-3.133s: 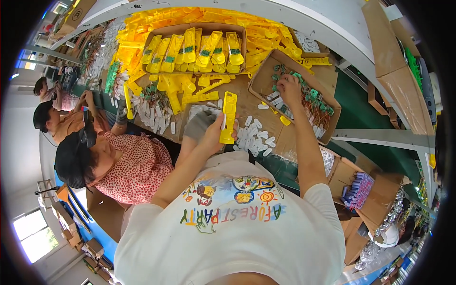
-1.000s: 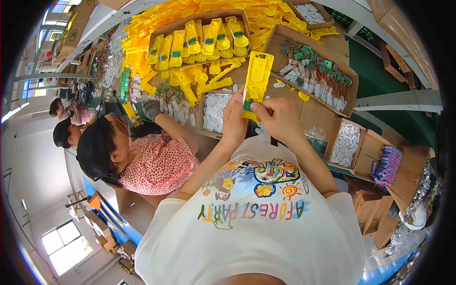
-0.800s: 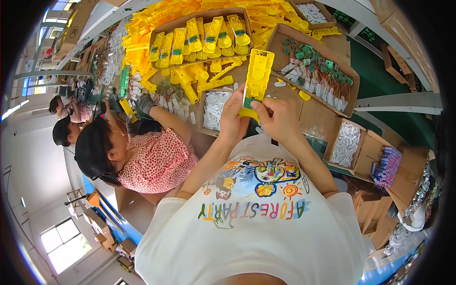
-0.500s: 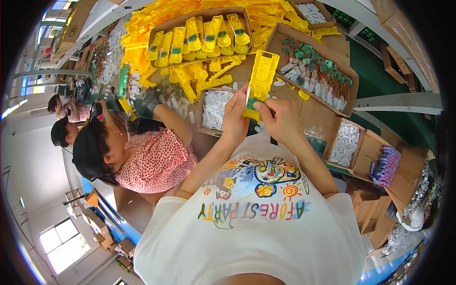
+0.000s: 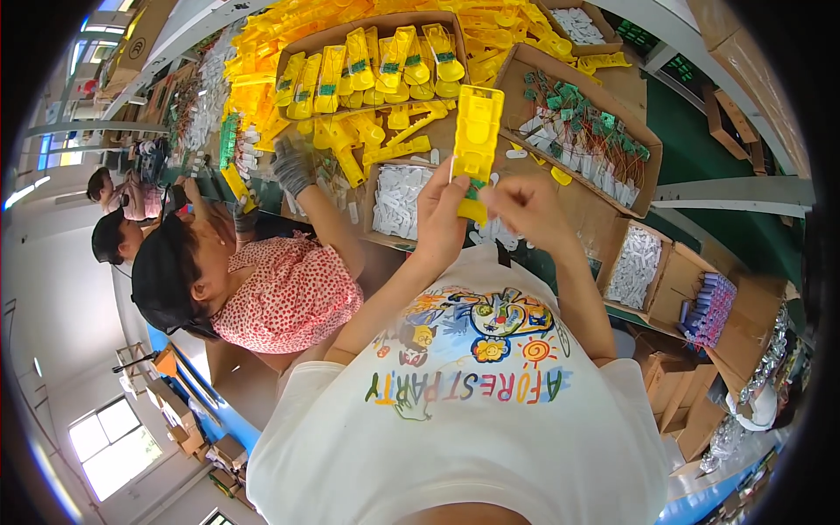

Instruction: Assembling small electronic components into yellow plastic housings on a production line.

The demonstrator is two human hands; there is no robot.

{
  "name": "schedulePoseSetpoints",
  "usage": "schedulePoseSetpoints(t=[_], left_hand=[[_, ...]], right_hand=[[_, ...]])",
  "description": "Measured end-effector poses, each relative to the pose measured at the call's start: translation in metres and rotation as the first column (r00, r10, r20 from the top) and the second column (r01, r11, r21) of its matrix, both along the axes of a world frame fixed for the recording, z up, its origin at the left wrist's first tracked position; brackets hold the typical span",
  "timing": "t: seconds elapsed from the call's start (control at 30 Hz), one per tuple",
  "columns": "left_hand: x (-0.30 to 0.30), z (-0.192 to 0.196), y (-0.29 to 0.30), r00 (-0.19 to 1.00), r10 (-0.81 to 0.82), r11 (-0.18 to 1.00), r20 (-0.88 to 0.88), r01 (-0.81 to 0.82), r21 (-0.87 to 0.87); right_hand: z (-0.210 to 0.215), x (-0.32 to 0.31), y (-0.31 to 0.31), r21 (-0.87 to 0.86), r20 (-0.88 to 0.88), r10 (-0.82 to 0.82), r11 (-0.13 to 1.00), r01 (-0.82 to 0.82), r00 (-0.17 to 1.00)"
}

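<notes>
My left hand [image 5: 440,219] is closed round the lower part of a long yellow plastic housing [image 5: 479,127], which stands upright above the table with its hollow side showing. A small green circuit board [image 5: 474,189] sits inside its lower end, next to my left thumb. Just right of that end is my right hand [image 5: 538,214], its fingers curled and thumb pressed in. Whatever those fingers may pinch is hidden. White switch-like pieces [image 5: 402,201] fill a box left of my hands.
Behind lies a carton of fitted yellow housings [image 5: 331,74] amid loose ones. A carton of wired green boards [image 5: 604,122] stands right, with a box of white pieces [image 5: 637,262] and purple cylinders [image 5: 710,306] nearer. A co-worker's gloved hand [image 5: 293,166] reaches in at left.
The housing has tipped more upright and shifted slightly left. My right hand has drawn a little right, off the board. The co-worker's gloved hand has moved up toward the yellow parts.
</notes>
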State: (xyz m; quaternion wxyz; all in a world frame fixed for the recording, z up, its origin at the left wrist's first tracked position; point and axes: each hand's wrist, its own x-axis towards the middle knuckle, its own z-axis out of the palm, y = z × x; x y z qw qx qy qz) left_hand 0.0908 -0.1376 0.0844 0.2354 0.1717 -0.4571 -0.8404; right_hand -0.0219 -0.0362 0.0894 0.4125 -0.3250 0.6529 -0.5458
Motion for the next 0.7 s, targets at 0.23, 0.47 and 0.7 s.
schedulePoseSetpoints(t=[0.23, 0.47, 0.7], left_hand=[[0.002, -0.003, -0.007, 0.998, -0.001, 0.993, 0.066, 0.009, -0.116], [0.005, -0.011, -0.006, 0.994, 0.048, 0.972, 0.095, -0.025, -0.233], [-0.014, -0.034, -0.024, 0.963, -0.178, 0.983, 0.205, 0.181, 0.003]], right_hand=[[-0.005, 0.015, -0.010, -0.329, -0.159, -0.186, 0.936, 0.126, 0.970], [-0.003, 0.019, -0.010, -0.358, -0.187, -0.207, 0.925, 0.130, 0.960], [-0.049, 0.014, -0.017, -0.099, 0.085, -0.187, 0.976, 0.195, 0.979]])
